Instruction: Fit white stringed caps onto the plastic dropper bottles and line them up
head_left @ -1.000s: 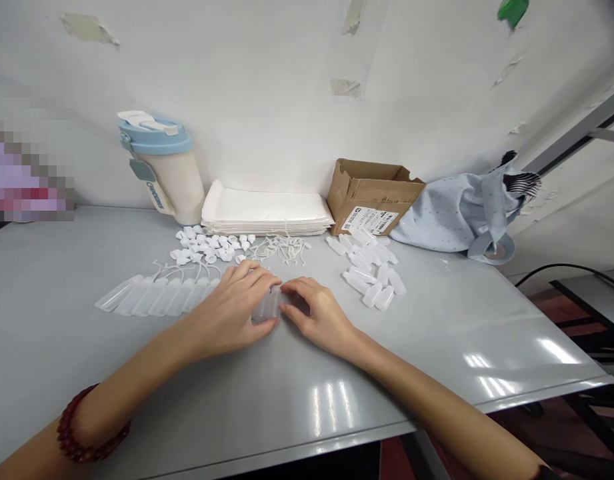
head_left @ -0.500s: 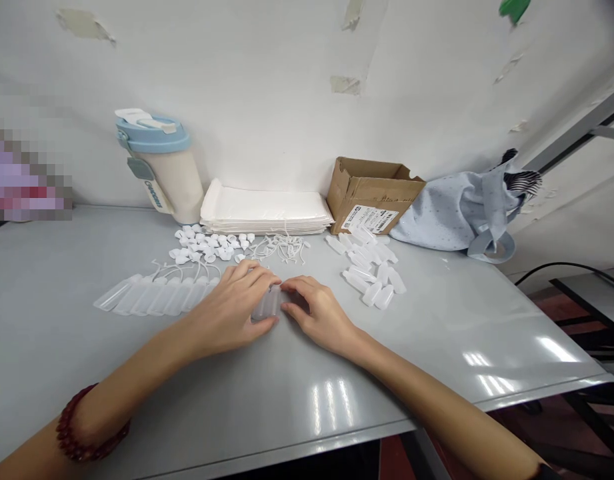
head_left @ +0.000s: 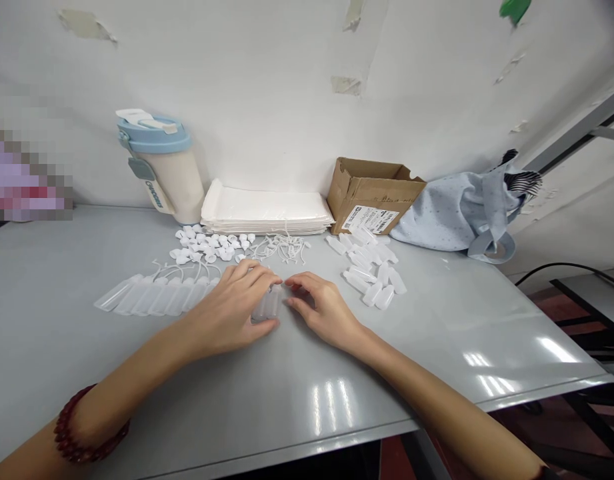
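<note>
Several small translucent plastic bottles (head_left: 271, 305) lie side by side on the grey table. My left hand (head_left: 239, 301) spans them, thumb at the near ends and fingers at the far ends. The hand hides part of the row. To the left, more bottles (head_left: 159, 297) continue the row, with thin white tubes at their far ends. My right hand (head_left: 323, 308) hovers just right of the bottles, thumb and fingers apart, holding nothing. A loose pile of the same bottles (head_left: 369, 263) lies farther right.
White caps (head_left: 214, 247) and thin white tubes (head_left: 281, 247) lie in heaps behind my hands. Along the wall stand a tumbler (head_left: 169, 173), a stack of white envelopes (head_left: 267, 208), a cardboard box (head_left: 374, 197) and a pale blue cloth bag (head_left: 447, 210).
My right hand has drawn slightly to the right, away from the end bottle, and a small gap shows there. My left hand stays in place around the bottles.
</note>
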{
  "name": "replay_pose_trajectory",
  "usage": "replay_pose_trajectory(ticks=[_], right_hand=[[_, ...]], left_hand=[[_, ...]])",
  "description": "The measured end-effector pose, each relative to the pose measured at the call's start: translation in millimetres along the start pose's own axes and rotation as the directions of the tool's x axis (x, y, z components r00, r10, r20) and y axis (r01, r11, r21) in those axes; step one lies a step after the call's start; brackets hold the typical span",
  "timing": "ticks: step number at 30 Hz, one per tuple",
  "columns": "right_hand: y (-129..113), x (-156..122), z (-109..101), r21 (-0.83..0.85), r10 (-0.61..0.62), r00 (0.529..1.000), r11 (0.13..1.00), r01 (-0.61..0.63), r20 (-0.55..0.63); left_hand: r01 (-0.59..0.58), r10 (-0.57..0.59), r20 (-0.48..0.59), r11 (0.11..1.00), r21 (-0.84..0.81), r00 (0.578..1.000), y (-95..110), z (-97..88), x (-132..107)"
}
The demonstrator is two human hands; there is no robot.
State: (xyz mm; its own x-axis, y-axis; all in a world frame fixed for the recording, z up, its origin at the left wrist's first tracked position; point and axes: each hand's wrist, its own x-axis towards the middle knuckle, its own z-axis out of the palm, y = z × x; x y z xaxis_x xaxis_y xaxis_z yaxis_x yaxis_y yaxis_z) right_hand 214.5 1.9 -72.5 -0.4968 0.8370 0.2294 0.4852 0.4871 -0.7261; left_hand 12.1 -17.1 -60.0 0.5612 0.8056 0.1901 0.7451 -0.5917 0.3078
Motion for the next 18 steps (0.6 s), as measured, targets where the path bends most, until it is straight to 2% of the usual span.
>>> replay_pose_trajectory(ticks=[4,8,12,15,18], right_hand=[[4,4,-14,-0.089,0.024,0.999,0.996,-0.028,-0.045],[9,9,-44,-0.346,0.127,0.991,0.929,-0.131,-0.036],[8,10,-76,-0.525,0.365,0.930,0.784,-0.332,-0.043],[6,6,-91,-0.539,0.440,0.898,0.757,-0.370,0.001],[6,4,-97,-0.576,0.491,0.871,0.720,-0.387,0.028]], left_hand=[[0.037,-0.038,-0.041,0.999,-0.029,0.998,-2,-2.3,1],[0.155,-0.166,-0.127,0.984,-0.092,0.978,-6,-8.4,3],[0.278,-0.302,-0.207,0.951,-0.137,0.931,-13,-14.4,3],[0.298,-0.318,-0.237,0.947,-0.117,0.918,-18,-16.2,7],[0.289,-0.298,-0.231,0.954,-0.074,0.926,-26,-18.4,18]])
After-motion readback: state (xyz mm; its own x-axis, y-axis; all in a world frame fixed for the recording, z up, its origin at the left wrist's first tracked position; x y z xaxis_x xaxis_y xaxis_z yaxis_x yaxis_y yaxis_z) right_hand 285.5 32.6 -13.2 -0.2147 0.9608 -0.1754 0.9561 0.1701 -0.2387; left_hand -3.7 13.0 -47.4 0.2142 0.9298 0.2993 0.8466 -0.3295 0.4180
